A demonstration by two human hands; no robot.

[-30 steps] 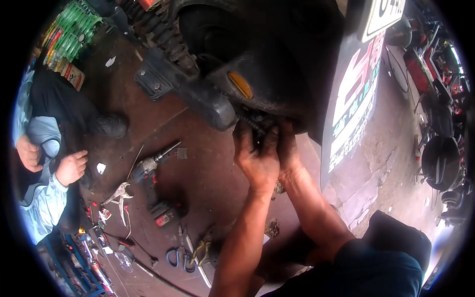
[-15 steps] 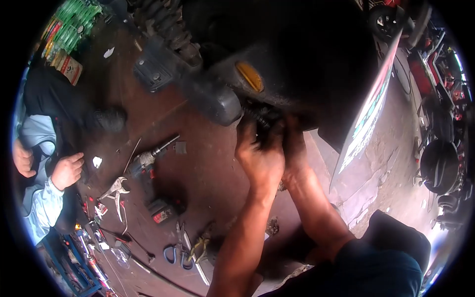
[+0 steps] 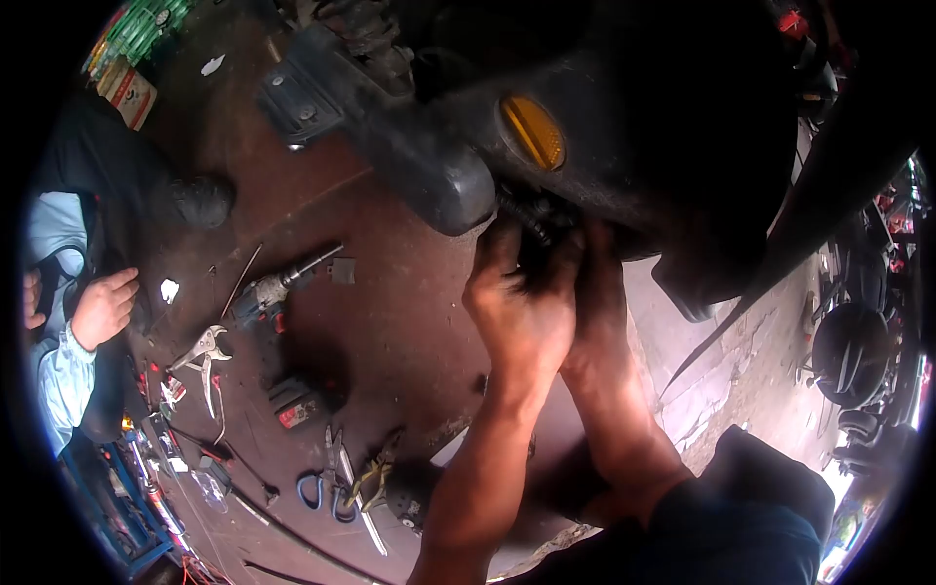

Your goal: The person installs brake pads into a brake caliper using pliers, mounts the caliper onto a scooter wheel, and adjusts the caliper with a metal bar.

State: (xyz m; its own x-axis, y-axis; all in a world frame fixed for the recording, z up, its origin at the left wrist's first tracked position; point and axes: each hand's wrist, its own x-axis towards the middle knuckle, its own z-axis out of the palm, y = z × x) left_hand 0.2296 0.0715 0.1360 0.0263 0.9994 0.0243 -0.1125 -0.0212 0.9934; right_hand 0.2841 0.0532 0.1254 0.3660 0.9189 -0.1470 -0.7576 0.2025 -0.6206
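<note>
My left hand [image 3: 519,310] is closed with bent fingers at a dark, ribbed part [image 3: 534,222] under the edge of a black vehicle body [image 3: 624,180]. Pressed against it, my right hand [image 3: 599,297] reaches up to the same spot, its fingers together and partly in shadow. What the fingertips hold is too dark to make out. Above my hands, an orange reflector [image 3: 532,133] is set in the black body. Just left of my fingers is the rounded end of a black cover [image 3: 456,200].
On the reddish floor at left lie a power drill [image 3: 273,292], locking pliers [image 3: 207,351], blue-handled scissors [image 3: 331,478], yellow-handled pliers [image 3: 373,478] and a battery pack [image 3: 297,405]. Another person's hand [image 3: 105,307] shows at far left. A thin dark panel [image 3: 780,268] juts out at right.
The view has shifted, so the reflector looks larger and farther right and the floor tools farther left. The panel at right now appears dark and nearly edge-on. My hands stay at the same part.
</note>
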